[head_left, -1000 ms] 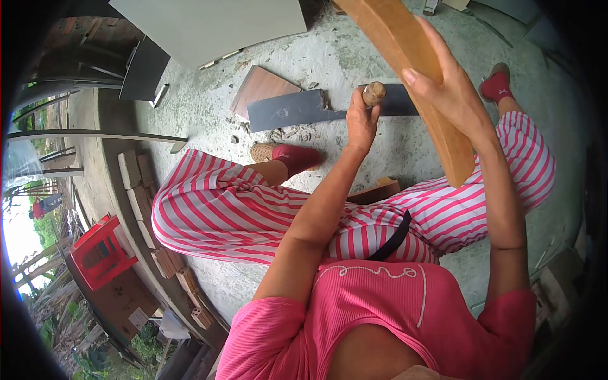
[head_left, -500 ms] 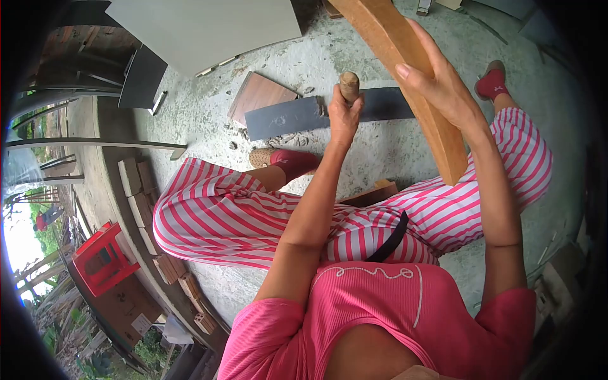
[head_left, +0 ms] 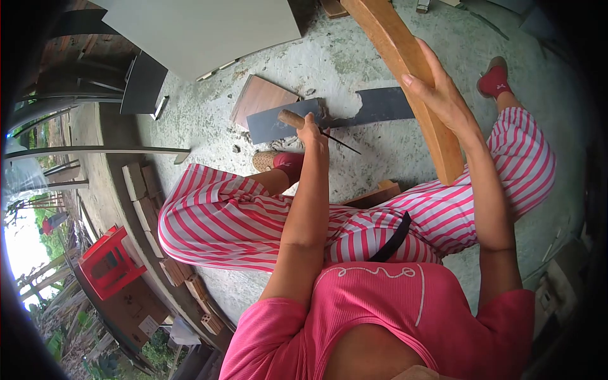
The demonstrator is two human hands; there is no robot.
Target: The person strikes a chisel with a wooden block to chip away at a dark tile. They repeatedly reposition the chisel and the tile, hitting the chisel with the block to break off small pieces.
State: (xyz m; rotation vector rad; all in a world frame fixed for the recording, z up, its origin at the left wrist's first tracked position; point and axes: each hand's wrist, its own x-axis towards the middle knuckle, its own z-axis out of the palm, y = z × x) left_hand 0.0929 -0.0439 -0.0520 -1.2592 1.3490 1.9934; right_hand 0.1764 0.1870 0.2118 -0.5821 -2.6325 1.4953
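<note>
My left hand (head_left: 310, 131) is closed around a tool with a thick round wooden handle (head_left: 291, 119) and a thin dark metal shaft (head_left: 342, 144) that tapers towards the lower right. The exact kind of tool does not show. Below this hand lies a dark grey board (head_left: 380, 106) with a broken gap in its edge. On the other side, my right hand (head_left: 440, 95) grips a long curved wooden piece (head_left: 405, 57), thumb on its face and fingers behind its edge. The piece slants over my right thigh, its top end cut off by the frame.
A brown wood-grain panel (head_left: 259, 100) and crumbs of debris lie on the concrete floor (head_left: 221, 107). A large pale panel (head_left: 209, 31) stands at the top. At left are a red plastic stool (head_left: 111, 263) and stacked bricks (head_left: 142, 199). A wooden block (head_left: 373, 195) sits between my legs.
My left hand has moved left and turned the tool from upright to nearly lying, so its metal shaft now shows. My right hand and the curved wood have shifted only slightly.
</note>
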